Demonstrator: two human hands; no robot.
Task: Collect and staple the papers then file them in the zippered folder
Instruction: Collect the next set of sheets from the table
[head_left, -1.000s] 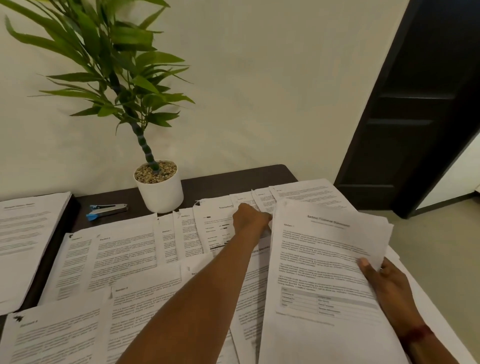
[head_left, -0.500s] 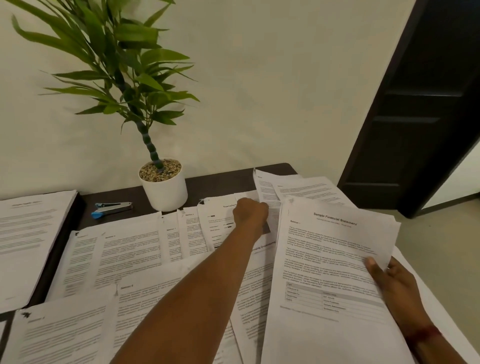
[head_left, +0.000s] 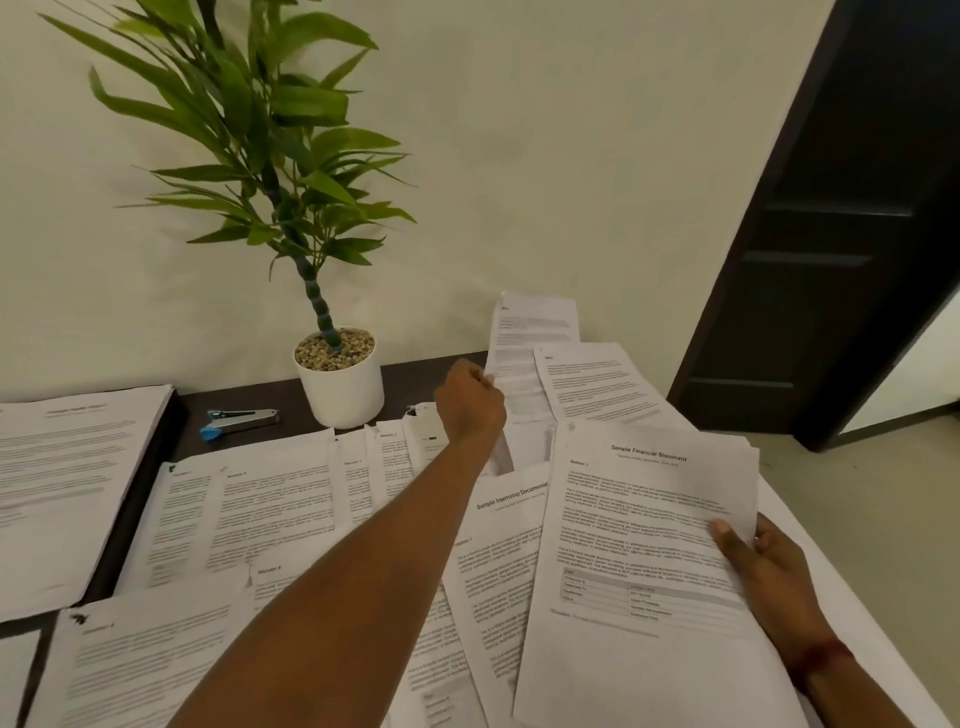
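Printed white sheets (head_left: 270, 514) lie spread and overlapping over the dark table. My left hand (head_left: 470, 402) reaches to the far side and pinches the edge of one sheet (head_left: 524, 353), which stands lifted almost upright. My right hand (head_left: 763, 566) holds a stack of collected papers (head_left: 644, 545) by its right edge; the top page is headed "Sample Financial Statement". A silver stapler with a blue tip (head_left: 241, 421) rests on bare table left of the plant pot. No zippered folder is visible.
A white pot (head_left: 340, 397) with a tall green plant stands at the back of the dark table (head_left: 415, 371), close to my left hand. Another paper stack (head_left: 67, 478) lies at far left. A dark door (head_left: 852, 218) is at right.
My left hand has closed on a far sheet and raised it off the table until it stands nearly upright. The stack in my right hand has stayed in place.
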